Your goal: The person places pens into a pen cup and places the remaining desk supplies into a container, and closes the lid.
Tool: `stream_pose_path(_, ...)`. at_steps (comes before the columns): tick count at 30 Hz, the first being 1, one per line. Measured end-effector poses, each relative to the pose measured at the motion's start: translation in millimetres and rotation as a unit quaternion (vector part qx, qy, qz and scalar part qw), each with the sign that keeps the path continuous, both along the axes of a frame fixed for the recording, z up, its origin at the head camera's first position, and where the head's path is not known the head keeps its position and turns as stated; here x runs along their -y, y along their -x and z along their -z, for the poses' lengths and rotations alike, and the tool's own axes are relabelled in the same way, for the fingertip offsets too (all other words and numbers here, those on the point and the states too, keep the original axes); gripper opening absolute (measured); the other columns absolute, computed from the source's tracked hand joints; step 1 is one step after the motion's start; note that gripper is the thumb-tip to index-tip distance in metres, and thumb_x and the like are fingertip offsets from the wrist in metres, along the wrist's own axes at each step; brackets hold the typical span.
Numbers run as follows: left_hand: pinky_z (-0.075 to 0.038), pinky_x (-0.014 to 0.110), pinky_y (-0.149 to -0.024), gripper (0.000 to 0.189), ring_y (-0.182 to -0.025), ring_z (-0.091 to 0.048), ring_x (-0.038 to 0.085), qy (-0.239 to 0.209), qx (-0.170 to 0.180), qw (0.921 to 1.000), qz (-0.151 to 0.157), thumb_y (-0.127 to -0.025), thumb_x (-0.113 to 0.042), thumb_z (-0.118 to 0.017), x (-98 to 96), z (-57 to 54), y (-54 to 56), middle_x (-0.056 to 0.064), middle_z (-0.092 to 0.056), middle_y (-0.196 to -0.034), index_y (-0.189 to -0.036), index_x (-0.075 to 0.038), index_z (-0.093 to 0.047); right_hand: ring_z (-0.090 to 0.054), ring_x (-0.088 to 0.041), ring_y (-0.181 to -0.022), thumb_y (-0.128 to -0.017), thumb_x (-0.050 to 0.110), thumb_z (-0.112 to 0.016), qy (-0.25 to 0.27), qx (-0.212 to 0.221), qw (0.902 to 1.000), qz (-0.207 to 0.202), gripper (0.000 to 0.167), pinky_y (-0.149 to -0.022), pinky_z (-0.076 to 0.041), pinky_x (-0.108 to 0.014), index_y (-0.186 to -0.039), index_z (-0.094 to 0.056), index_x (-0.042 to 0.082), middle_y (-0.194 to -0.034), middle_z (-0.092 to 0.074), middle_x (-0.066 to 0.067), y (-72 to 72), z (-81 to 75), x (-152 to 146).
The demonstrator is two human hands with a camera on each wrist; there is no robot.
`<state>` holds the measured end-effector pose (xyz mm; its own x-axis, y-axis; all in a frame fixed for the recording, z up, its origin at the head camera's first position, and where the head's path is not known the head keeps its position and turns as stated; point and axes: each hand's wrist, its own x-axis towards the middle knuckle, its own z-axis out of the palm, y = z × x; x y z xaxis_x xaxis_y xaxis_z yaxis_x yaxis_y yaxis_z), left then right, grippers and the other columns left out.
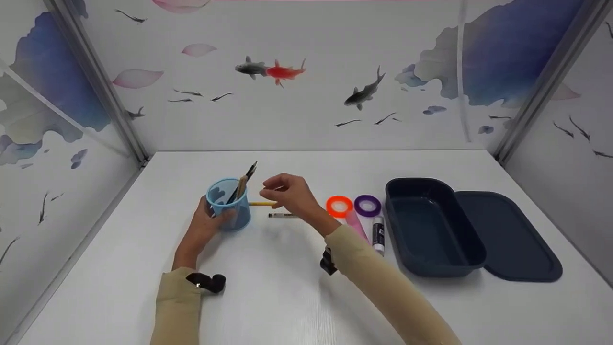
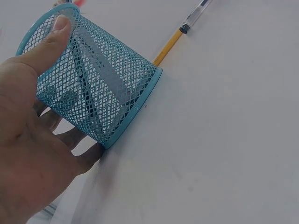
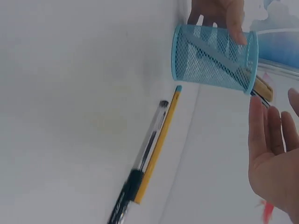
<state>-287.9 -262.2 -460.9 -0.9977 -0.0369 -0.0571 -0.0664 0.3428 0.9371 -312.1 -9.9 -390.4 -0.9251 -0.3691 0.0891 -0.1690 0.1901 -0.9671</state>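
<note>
While visible only in head view, navy box [image 1: 433, 230] right of loose, empty right fingers [image 3: 255, 123], with left fingers [image 2: 91, 157] round cup [image 2: 117, 74].

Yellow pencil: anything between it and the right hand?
Nothing visible: the right wrist view shows open space between the right hand and the yellow pencil. The clear-barrelled pen lies alongside, on the person's side; the blue mesh pen cup stands by the pencil's left end. Neither is in the gap.

**No legible wording**

Pale print on the white tube's dark label [image 1: 378, 233] is too small to read. Marks on the dark part of the pen [image 3: 134, 181] and on the yellow pencil [image 3: 160, 140] are blurred.
</note>
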Motion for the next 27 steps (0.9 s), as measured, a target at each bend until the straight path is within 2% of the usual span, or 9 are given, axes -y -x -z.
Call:
stream_pose_path(3, -0.013, 0.056, -0.128, 0.107, -0.158, -0.007, 0.037, 0.000, -0.004, 1.0000, 0.004, -0.089, -0.045, -0.074, 1.1, -1.7, -1.2, 0.013, -0.012, -0.170, -0.162, -0.015, -0.001, -0.069, -0.029, -0.105, -0.093, 0.021, -0.073, -0.032, -0.026, 0.9990, -0.019, 0.028, -0.084, -0.063, -0.029, -0.117, -0.068, 0.010, -0.113, -0.071, -0.009, 3.1, -5.6, -15)
stream_pose_path(8, -0.013, 0.056, -0.128, 0.106, -0.158, -0.007, 0.037, -0.003, -0.009, 0.9999, 0.007, -0.090, -0.044, -0.073, 2.7, -1.5, -2.3, 0.013, -0.012, -0.170, -0.162, -0.014, -0.002, -0.068, -0.017, -0.100, -0.092, 0.023, -0.073, -0.084, -0.064, 0.9940, -0.026, 0.026, -0.088, -0.061, -0.029, -0.116, -0.070, 0.013, -0.110, -0.071, -0.005, 7.0, -10.2, -34)
stream_pose_path(13, -0.013, 0.054, -0.129, 0.102, -0.158, -0.008, 0.037, -0.008, -0.015, 0.9998, 0.010, -0.091, -0.042, -0.072, 2.7, -0.4, -2.6, 0.014, -0.013, -0.169, -0.161, -0.013, -0.004, -0.068, -0.018, -0.104, -0.091, 0.022, -0.074, -0.121, -0.086, 0.9882, -0.037, 0.025, -0.088, -0.058, -0.030, -0.114, -0.072, 0.013, -0.109, -0.072, -0.005, 9.4, -9.7, -50)
stream_pose_path(20, -0.012, 0.053, -0.129, 0.102, -0.157, -0.007, 0.037, -0.009, -0.016, 0.9997, 0.014, -0.091, -0.039, -0.073, 2.1, -0.4, -0.1, 0.015, -0.012, -0.169, -0.161, -0.012, -0.004, -0.066, -0.019, -0.104, -0.090, 0.017, -0.075, -0.141, -0.064, 0.9862, -0.059, 0.027, -0.088, -0.058, -0.029, -0.117, -0.071, 0.013, -0.111, -0.071, -0.006, 17.0, -1.1, -68)
stream_pose_path(27, -0.013, 0.053, -0.129, 0.102, -0.157, -0.008, 0.036, -0.012, -0.011, 0.9998, 0.015, -0.091, -0.040, -0.073, 2.4, 0.6, 1.7, 0.013, -0.013, -0.169, -0.161, -0.012, -0.005, -0.065, -0.019, -0.105, -0.090, 0.016, -0.075, -0.177, -0.045, 0.9818, -0.053, 0.032, -0.089, -0.058, -0.030, -0.121, -0.070, 0.012, -0.114, -0.071, -0.007, 23.1, 12.8, -81)
